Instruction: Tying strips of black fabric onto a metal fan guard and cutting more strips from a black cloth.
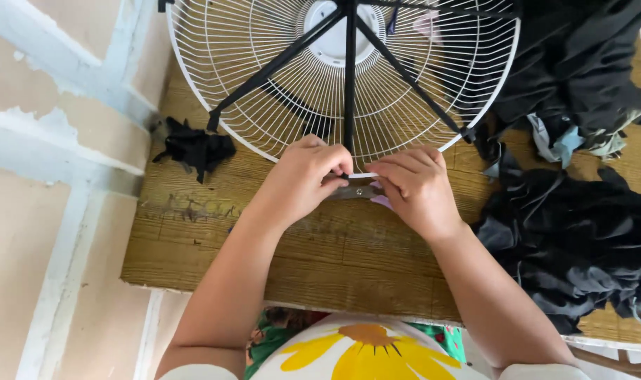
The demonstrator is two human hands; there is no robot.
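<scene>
Looking down over the person's shoulders: both hands meet at the near rim of a white wire fan guard (pixel 264 91), which lies flat on a wooden board (pixel 215 239).

Left hand (pixel 303 179): fingers curled in and pressed together, thumb and fingertips pinching a small grey metal clip (pixel 354 190) at the rim. Right hand (pixel 415 186): fingers bent and bunched, tips on the other end of that same clip, touching the guard's edge. The two hands are just beside each other, nearly touching. Can't tell exactly how the clip sits on the rim; fingers cover most of it.

Black struts (pixel 349 77) cross the guard, three of them fanning out from the white hub (pixel 332 43) toward the rim, the middle one running straight down to where the hands are.

Around it:
- small black cloth scrap (pixel 194 148) on the board, left of the guard, near the wall
- big heap of dark fabric (pixel 573 239) on the right, just beside the right forearm
- more dark cloth with a pale blue piece (pixel 566 144) up at top right, overlapping the guard's edge

Pale floor tiles (pixel 46 211) to the left of the board.
</scene>
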